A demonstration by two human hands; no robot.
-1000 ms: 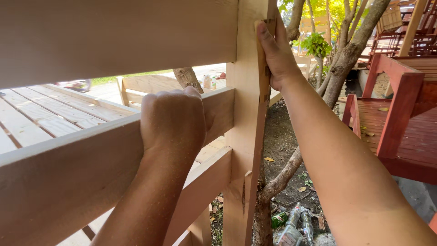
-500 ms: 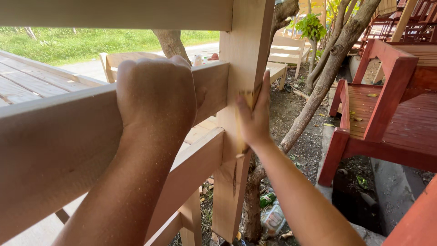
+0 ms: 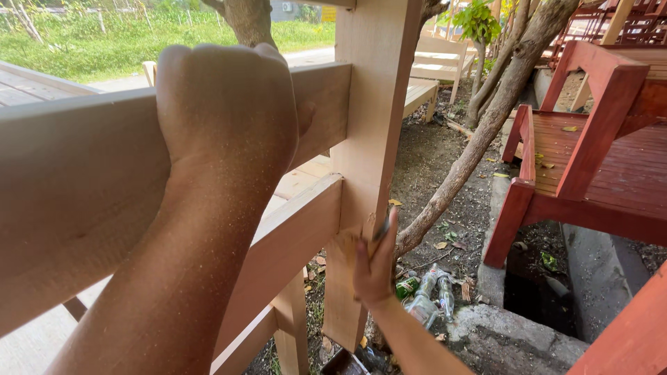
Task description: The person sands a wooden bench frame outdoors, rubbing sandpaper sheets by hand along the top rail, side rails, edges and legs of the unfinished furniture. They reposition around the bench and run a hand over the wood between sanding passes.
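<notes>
The top rail (image 3: 83, 173) of an unpainted wooden frame is gripped from above by the left hand (image 3: 226, 111), fingers curled over its far edge; fine sawdust is seen on hand and forearm. Low on the upright post (image 3: 368, 139), the right hand (image 3: 375, 260) is pressed flat, a small folded piece, apparently sandpaper (image 3: 379, 229), pinched against the wood; it is too small to be identified with certainty. A lower rail (image 3: 292, 239) is joined to the post. Behind the post, a leaning tree trunk (image 3: 479, 139) is noted, with clear plastic bottles (image 3: 431, 295) on the soil at its foot. Red-painted furniture (image 3: 590, 153) is recorded at right, pale benches (image 3: 431, 62) beyond. A small yellow sign (image 3: 328, 14) is seen far off.
</notes>
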